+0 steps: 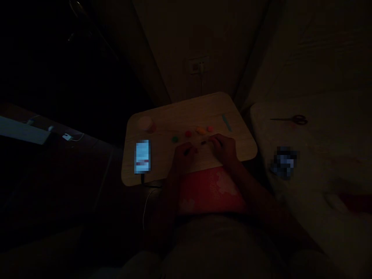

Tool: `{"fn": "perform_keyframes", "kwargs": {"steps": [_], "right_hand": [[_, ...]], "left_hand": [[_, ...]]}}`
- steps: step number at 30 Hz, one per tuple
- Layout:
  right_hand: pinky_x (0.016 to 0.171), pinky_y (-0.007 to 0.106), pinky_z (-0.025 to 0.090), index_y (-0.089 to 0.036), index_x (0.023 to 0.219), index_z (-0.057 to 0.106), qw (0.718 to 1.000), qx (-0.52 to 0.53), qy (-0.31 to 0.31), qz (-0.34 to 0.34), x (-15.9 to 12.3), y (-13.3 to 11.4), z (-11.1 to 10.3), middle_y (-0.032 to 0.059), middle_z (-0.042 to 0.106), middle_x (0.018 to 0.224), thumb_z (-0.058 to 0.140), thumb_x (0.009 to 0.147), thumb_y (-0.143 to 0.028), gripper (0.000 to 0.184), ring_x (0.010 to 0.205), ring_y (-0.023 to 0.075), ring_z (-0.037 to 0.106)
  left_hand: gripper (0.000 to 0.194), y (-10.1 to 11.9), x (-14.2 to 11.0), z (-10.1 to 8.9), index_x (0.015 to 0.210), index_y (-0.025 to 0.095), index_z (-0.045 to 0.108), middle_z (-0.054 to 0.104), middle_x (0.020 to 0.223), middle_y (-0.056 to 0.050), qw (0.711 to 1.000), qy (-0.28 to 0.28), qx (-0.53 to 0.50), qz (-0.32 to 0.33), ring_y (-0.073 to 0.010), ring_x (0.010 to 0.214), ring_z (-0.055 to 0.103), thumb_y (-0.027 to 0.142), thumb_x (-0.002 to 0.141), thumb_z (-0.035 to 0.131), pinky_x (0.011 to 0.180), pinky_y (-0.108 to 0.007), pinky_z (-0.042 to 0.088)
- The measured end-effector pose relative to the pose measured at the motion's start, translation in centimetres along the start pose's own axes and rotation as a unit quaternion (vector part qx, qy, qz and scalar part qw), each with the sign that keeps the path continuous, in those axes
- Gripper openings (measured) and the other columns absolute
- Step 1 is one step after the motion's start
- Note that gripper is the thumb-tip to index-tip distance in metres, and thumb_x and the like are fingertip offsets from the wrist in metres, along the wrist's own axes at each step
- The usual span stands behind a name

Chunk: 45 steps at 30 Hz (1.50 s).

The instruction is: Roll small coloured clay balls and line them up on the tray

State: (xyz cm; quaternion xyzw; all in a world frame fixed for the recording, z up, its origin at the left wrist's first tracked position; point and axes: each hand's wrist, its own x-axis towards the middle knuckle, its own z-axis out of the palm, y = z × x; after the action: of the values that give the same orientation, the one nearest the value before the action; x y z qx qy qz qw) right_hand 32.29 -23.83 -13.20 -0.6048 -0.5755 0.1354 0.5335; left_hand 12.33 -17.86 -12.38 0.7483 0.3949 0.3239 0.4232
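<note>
Pale wooden tabletop (pixel 162 162), dimly lit. Four small lumps are set in a row across its middle: green lump (pixel 174 138), red lump (pixel 188 133), orange-yellow lump (pixel 200 130), pink lump (pixel 210 128). On the near side of the row, a small dark piece (pixel 203 142) is seen between left hand (pixel 183 153) and right hand (pixel 224 148), close to the right fingertips. Both hands are held with fingers curled; whether anything is pinched cannot be told. Teal strip (pixel 226 122) is laid at right, lit phone (pixel 142 156) at left.
</note>
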Motion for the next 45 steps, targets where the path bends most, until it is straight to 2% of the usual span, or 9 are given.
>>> {"fn": "perform_keyframes", "kwargs": {"steps": [6,11,21,26,30,33,37,40,45], "right_hand": [[0.094,0.040,0.058,-0.019,0.118,0.073,0.999,0.025,0.020,-0.031,0.2,0.2,0.1,0.0130,0.078,0.113,0.046,0.106,-0.039,0.036,0.104,0.0260,0.074],[0.079,0.037,0.062,-0.019,0.139,0.064,0.996,0.087,-0.024,0.002,0.1,0.6,0.5,0.0119,0.080,0.104,0.043,0.107,-0.040,0.043,0.082,0.0219,0.076],[0.075,0.036,0.064,-0.022,0.099,0.083,0.997,0.069,0.027,0.018,-0.2,0.6,0.4,0.0077,0.083,0.093,0.068,0.093,-0.032,0.019,0.079,0.0235,0.079],[0.075,0.036,0.062,-0.024,0.097,0.084,0.997,0.069,0.003,-0.024,0.1,0.2,0.0,0.0079,0.083,0.094,0.071,0.092,-0.034,0.018,0.082,0.0231,0.078],[0.071,0.033,0.059,-0.024,0.094,0.084,0.995,0.080,-0.017,-0.064,0.4,-0.1,-0.2,0.0082,0.081,0.092,0.075,0.091,-0.040,0.018,0.081,0.0214,0.075],[0.068,0.032,0.057,-0.024,0.092,0.083,0.994,0.070,-0.044,-0.074,0.4,0.0,-0.2,0.0074,0.079,0.088,0.073,0.092,-0.044,0.023,0.077,0.0197,0.072],[0.070,0.030,0.056,-0.024,0.099,0.084,0.986,0.052,-0.121,-0.103,-0.1,-0.1,0.0,0.0066,0.079,0.089,0.067,0.097,-0.041,0.025,0.074,0.0179,0.072],[0.077,0.032,0.057,-0.026,0.104,0.084,0.980,0.027,-0.155,-0.118,-0.4,-0.3,0.0,0.0071,0.080,0.096,0.063,0.099,-0.039,0.025,0.084,0.0202,0.075],[0.080,0.033,0.058,-0.026,0.102,0.084,0.980,0.029,-0.157,-0.117,-0.4,-0.2,-0.1,0.0076,0.080,0.097,0.061,0.100,-0.041,0.028,0.087,0.0220,0.075]], "left_hand": [[0.030,0.0,0.0,0.0,0.071,0.017,0.070,0.064,0.070,-0.001,1.000,-0.003,-0.016,-0.003,-0.0144,0.067,0.057,0.032,0.093,0.058,0.063,-0.027,0.041],[0.028,0.2,0.0,0.1,0.071,0.016,0.070,0.066,0.071,-0.001,1.000,-0.003,-0.024,0.000,-0.0138,0.067,0.057,0.030,0.092,0.058,0.065,-0.026,0.042],[0.028,0.4,-0.1,0.0,0.073,0.017,0.069,0.066,0.073,-0.002,1.000,-0.011,0.004,0.006,-0.0152,0.070,0.058,0.030,0.095,0.058,0.068,-0.027,0.045],[0.017,-0.1,0.3,0.4,0.097,0.019,0.074,0.074,0.101,-0.007,0.996,0.011,0.043,0.073,-0.0211,0.096,0.067,0.030,0.096,0.060,0.092,-0.034,0.050],[0.025,-0.5,0.3,0.3,0.112,0.020,0.071,0.074,0.115,-0.010,0.992,0.010,0.058,0.113,-0.0240,0.111,0.066,0.026,0.101,0.050,0.104,-0.039,0.046],[0.021,-0.5,-0.1,0.3,0.110,0.019,0.072,0.074,0.109,-0.010,0.985,0.026,0.106,0.133,-0.0250,0.103,0.065,0.028,0.096,0.058,0.103,-0.041,0.044],[0.034,-0.2,-0.5,0.4,0.114,0.021,0.074,0.074,0.090,-0.005,0.975,0.040,0.175,0.130,-0.0217,0.083,0.064,0.040,0.085,0.078,0.097,-0.040,0.043],[0.024,-0.2,-0.5,0.5,0.103,0.023,0.079,0.072,0.078,-0.004,0.969,0.044,0.192,0.149,-0.0211,0.077,0.063,0.042,0.090,0.074,0.093,-0.040,0.043],[0.025,-0.7,-0.5,0.6,0.104,0.024,0.081,0.076,0.084,-0.007,0.959,0.047,0.209,0.185,-0.0229,0.083,0.066,0.041,0.097,0.065,0.088,-0.039,0.044]]}}
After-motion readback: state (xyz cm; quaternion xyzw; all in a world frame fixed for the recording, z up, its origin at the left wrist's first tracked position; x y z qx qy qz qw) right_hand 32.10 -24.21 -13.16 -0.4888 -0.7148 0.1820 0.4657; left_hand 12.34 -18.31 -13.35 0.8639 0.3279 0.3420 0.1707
